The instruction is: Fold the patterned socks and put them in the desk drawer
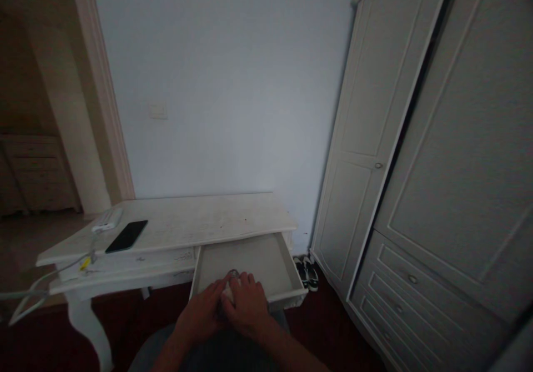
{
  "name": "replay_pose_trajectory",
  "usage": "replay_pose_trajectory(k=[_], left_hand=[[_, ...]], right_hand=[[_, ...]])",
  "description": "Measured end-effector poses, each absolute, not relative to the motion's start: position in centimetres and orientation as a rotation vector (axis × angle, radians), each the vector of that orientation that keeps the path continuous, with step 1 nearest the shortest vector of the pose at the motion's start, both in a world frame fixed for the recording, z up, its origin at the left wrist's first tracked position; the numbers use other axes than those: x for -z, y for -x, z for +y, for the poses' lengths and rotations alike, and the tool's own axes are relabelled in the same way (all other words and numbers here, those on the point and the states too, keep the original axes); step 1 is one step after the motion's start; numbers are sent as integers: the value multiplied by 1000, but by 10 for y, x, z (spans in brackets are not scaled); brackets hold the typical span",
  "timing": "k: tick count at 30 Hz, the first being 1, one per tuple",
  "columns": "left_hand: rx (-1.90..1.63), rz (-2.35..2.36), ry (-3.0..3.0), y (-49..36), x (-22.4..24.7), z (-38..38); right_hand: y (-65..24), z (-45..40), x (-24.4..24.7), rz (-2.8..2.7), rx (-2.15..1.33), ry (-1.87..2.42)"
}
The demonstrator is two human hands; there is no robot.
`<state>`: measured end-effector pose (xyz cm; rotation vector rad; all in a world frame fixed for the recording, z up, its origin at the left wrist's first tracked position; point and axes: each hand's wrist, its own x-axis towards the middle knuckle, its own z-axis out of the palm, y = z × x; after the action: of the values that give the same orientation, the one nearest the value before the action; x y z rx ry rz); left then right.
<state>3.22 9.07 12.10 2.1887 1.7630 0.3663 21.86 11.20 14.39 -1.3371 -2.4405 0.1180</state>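
Both hands are together over the front edge of the pulled-out white drawer [250, 258]. My left hand [207, 309] has its fingers wrapped round a small object. My right hand [246, 302] presses against the same object from the other side, fingers curled over it. A round, shiny, metallic-looking end [234, 273] shows above the fingers; the rest is hidden, so I cannot make out what it is. No items show on the visible part of the drawer's floor.
The white table [187, 216] bears a dark phone [127, 236] and a white power strip [107, 219] with a cable at the left. Dark shoes [306, 274] stand on the floor right of the drawer. A wardrobe [353, 183] rises on the right.
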Motion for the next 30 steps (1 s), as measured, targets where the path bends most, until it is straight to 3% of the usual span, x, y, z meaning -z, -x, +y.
replay_pose_trajectory(k=[9,22,30], left_hand=[[-283,1772,-2181,-34,-129,87],[-175,1847,-2182,-41,-140,80],[-198,1849,-2174,-38,-134,84]], right_hand=[[-219,119,-134,-2417,-37,1300],[-332,159,-144,-2330,-102,1638],[-300,142,-146,-2407,-209,1600]])
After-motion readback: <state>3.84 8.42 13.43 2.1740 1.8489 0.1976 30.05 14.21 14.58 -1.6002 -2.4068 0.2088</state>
